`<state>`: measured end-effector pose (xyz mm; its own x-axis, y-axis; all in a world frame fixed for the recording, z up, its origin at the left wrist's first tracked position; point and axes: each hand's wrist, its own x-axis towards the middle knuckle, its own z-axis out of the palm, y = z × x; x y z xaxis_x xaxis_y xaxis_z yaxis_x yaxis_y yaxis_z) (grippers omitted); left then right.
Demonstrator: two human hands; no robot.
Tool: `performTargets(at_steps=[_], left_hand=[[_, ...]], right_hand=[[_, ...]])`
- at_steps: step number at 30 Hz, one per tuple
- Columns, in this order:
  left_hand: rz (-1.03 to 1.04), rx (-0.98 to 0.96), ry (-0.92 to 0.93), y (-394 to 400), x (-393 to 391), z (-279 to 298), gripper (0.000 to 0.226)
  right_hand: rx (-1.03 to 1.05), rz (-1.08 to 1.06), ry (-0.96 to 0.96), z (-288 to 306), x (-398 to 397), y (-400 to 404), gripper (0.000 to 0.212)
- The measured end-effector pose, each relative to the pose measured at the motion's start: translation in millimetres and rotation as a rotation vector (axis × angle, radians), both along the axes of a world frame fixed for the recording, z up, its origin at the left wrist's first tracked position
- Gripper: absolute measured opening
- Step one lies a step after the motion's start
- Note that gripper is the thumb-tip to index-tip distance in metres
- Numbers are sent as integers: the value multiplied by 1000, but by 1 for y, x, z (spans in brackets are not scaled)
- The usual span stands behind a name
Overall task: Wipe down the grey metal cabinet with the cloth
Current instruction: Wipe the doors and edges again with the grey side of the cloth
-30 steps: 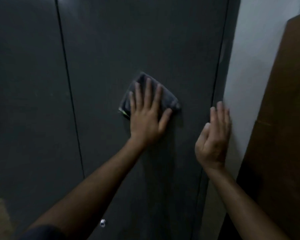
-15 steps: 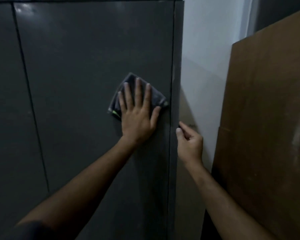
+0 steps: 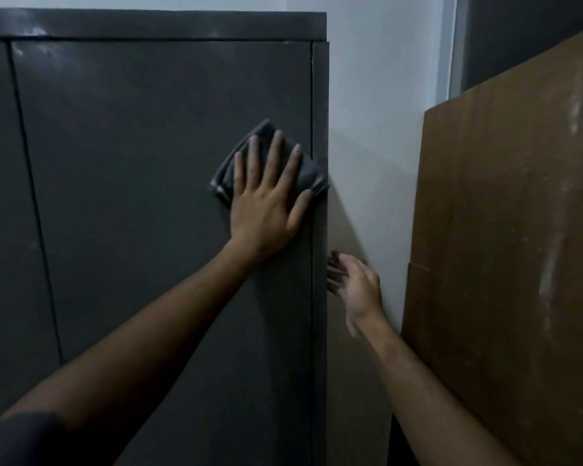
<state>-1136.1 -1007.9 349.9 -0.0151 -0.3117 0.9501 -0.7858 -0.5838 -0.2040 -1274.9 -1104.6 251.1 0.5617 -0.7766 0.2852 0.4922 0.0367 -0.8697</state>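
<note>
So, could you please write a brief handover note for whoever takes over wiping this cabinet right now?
Left hand: flat, fingers spread, pressing the folded dark cloth against the cabinet's right door, high up at its right edge.
Right hand: open, holding nothing, beside the cabinet's right side; contact cannot be told.
Done: cannot be judged, since no wiped area shows.
Left: likely the lower door, the left door, the top strip and the side panel.
Note: a brown board leans against the wall close by.

The cloth (image 3: 270,163) was slid right to the cabinet (image 3: 148,196) edge; the right hand (image 3: 354,284) was uncurled and lowered.
</note>
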Motion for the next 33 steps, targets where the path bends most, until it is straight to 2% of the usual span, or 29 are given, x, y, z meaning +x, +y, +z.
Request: performTargets(at_steps=[2,6,8,11,15,17,20,23,25,28,31,33], left_hand=[[-14,82,-56,-27,-17,4,73],[-82,549,-362,-2,-6,-109,68],[-83,632,-414,22,8,-141,72],[-93,587,-366,21,15,-89,70],[-70,246,-177,-6,-2,67,70],[-33,124,-162,-13,-10,105,71],[-79,95,-145,-18,-14,67,70],[-112,270,-182,-2,-8,-29,68],[-95,364,-253,12,1,-54,67],[-71,379,-284,13,4,13,70],[-34,194,-165,-4,-9,133,74],[2,76,-114,-13,-19,177,74]], right_hand=[[73,43,0,9,-4,-5,30],[94,56,-1,17,-6,-6,40],[19,44,36,14,-3,-5,39],[-39,24,61,15,-2,-7,40],[-85,24,113,29,-3,-7,44],[-134,0,128,38,1,-8,43],[-221,-66,106,51,10,-5,37],[-318,-154,80,58,19,2,26],[-367,-158,49,54,23,4,34],[-386,-196,87,45,26,-3,32],[-408,-246,109,46,33,-4,36],[-413,-295,103,48,39,-3,39]])
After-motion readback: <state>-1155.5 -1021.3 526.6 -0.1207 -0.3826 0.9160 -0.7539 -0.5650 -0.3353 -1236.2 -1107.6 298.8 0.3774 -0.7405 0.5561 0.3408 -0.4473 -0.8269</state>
